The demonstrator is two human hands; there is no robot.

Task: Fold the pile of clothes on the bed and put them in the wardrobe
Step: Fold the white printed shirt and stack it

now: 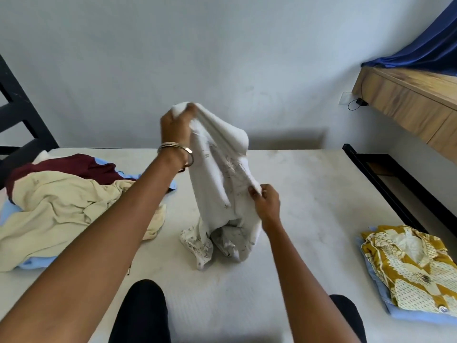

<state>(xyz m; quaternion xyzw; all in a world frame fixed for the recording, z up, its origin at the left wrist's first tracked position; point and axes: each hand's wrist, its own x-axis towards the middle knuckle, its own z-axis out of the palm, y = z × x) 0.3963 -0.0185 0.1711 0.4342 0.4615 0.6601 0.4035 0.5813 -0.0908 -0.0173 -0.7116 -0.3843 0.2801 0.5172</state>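
Note:
A white garment (217, 184) with faint grey print hangs over the middle of the bed (309, 194), its lower end bunched on the mattress. My left hand (176, 122), with a metal bangle on the wrist, grips the garment's top, raised high. My right hand (268, 204) pinches its right edge lower down. A loose pile of clothes (61, 206) lies at the left: a cream piece on top, maroon and light blue under it. At the right edge sits a folded stack (410, 271), a yellow patterned shirt on a light blue garment.
My knees in dark trousers (143, 310) rest on the bed's near side. A black bed frame (395, 184) runs along the right edge, another dark frame (22, 115) at the left. A wooden shelf (408, 100) with a blue curtain juts out at the upper right.

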